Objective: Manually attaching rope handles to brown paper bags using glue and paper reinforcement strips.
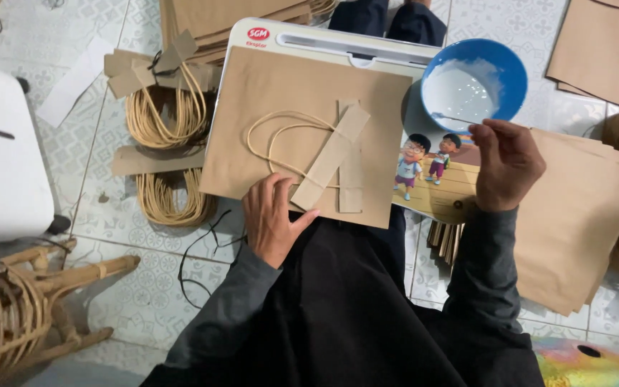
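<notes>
Left hand: the left hand (272,218) lies flat and open, fingers pressed on the near end of a slanted brown paper strip (329,158), seemingly to keep it from shifting.
Strip and cord: the strip crosses an upright one and pins the ends of a looped tan twine handle (275,137) just beyond the fingertips.
Flat bag: all this rests on a flat brown paper bag (281,93), laid on a white lap board with a cartoon picture (438,175) across the person's knees, serving as a desk.
Right hand: the right hand (504,163) is closed around a thin stick (455,118) whose tip sits in the round blue bowl of white paste (473,82) just ahead of it.
Beside the right hand: a stack of brown paper bags (574,222) on the tiled floor, within reach.
Beyond the left hand: bundled twine handles with paper tabs (166,115) lie on the floor.
</notes>
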